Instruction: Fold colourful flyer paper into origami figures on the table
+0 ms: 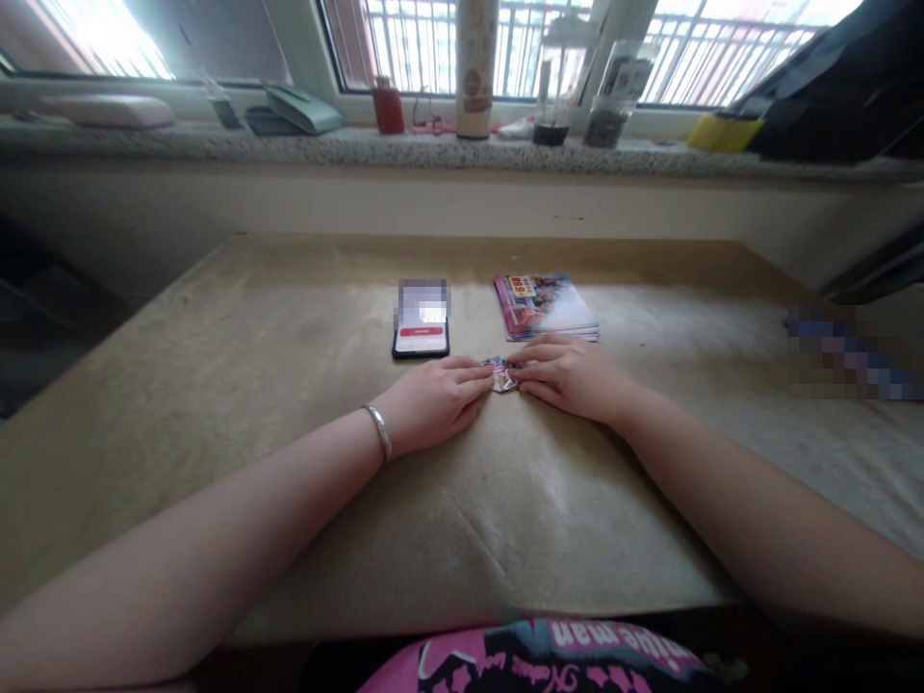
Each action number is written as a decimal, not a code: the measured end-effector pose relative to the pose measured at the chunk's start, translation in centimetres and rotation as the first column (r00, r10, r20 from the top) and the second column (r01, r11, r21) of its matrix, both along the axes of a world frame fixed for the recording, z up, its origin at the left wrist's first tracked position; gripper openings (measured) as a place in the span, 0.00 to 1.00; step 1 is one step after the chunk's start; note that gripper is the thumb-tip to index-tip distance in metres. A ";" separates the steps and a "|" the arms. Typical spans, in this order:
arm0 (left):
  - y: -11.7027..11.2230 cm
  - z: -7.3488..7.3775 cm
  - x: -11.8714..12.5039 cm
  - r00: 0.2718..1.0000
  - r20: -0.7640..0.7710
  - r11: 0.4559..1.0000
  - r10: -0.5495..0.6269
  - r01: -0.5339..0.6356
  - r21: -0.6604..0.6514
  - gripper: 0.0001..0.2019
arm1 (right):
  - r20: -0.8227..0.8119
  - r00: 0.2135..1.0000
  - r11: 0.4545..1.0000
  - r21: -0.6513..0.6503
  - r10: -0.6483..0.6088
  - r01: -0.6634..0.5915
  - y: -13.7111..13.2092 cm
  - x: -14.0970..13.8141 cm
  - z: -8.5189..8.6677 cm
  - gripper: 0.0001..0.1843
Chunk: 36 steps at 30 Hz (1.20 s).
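Observation:
A small folded piece of printed paper (500, 375) lies on the table between my hands, its colours white, pink and purple. My left hand (440, 399), with a silver bangle at the wrist, holds its left side down with the fingertips together. On the right side, my right hand (574, 375) presses the paper with its fingers slightly bent. The fingers cover parts of the paper, so its full outline is hidden. Just beyond my right hand sits a stack of glossy printed leaflets (549, 306). A phone (423, 332) with a lit screen lies beyond my left hand.
A beige cover (289, 327) spreads over the table. Along the granite windowsill (425, 151) stand a red container (388, 106), a tall bottle (474, 77) and clear containers. A dark bag (837, 96) is at the far right. A blurred item (852, 351) lies at the table's right.

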<state>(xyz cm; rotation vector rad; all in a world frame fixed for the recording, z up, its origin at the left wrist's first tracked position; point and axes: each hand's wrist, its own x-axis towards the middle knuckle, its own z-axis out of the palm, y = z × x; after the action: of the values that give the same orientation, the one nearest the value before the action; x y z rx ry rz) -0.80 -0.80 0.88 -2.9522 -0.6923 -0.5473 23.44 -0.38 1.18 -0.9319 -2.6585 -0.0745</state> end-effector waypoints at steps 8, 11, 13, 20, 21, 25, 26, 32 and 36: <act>-0.2 0.2 0.1 0.998 -0.012 0.998 0.067 -0.067 -0.012 0.14 | 0.043 0.995 0.990 -0.109 -0.090 0.094 -0.2 0.3 0.6 0.13; -0.1 0.1 0.1 0.997 -0.011 0.997 0.075 -0.075 -0.027 0.13 | 0.101 0.989 0.985 -0.123 -0.109 0.121 -0.4 0.4 1.0 0.13; -0.1 0.1 0.1 0.996 -0.012 0.996 0.083 -0.084 -0.037 0.13 | 0.129 0.984 0.982 -0.126 -0.125 0.142 -0.4 0.6 1.2 0.12; 0.1 0.2 0.1 0.996 0.010 0.995 0.084 -0.083 -0.061 0.13 | 0.142 0.974 0.981 -0.065 -0.174 0.184 -0.7 0.5 1.4 0.10; 0.1 0.2 0.0 0.997 0.018 0.995 0.076 -0.075 -0.059 0.12 | 0.119 0.980 0.985 -0.045 -0.158 0.165 -0.8 0.3 1.3 0.09; 0.6 -0.3 0.0 0.998 0.044 0.999 0.047 -0.046 -0.030 0.12 | 0.004 0.999 0.999 -0.012 -0.042 0.042 -1.4 -1.0 0.7 0.10; 0.7 -0.4 0.0 0.998 0.046 0.999 0.043 -0.042 -0.021 0.12 | -0.004 1.000 1.000 -0.003 -0.019 0.019 -1.5 -1.3 0.5 0.11; 0.8 -0.4 0.3 0.998 0.034 0.998 0.060 -0.060 -0.017 0.11 | -0.027 0.999 0.999 -0.039 -0.030 0.029 -1.3 -1.6 0.0 0.12; 0.9 -0.4 0.5 0.997 0.022 0.997 0.073 -0.073 -0.011 0.12 | -0.013 0.999 0.998 -0.046 -0.050 0.049 -1.2 -1.3 0.3 0.12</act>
<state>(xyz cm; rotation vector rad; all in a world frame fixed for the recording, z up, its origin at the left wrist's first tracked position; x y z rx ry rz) -0.33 0.09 0.45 -2.9208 -0.8041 -0.5727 22.14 -1.57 1.49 -1.0094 -2.6348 -0.0179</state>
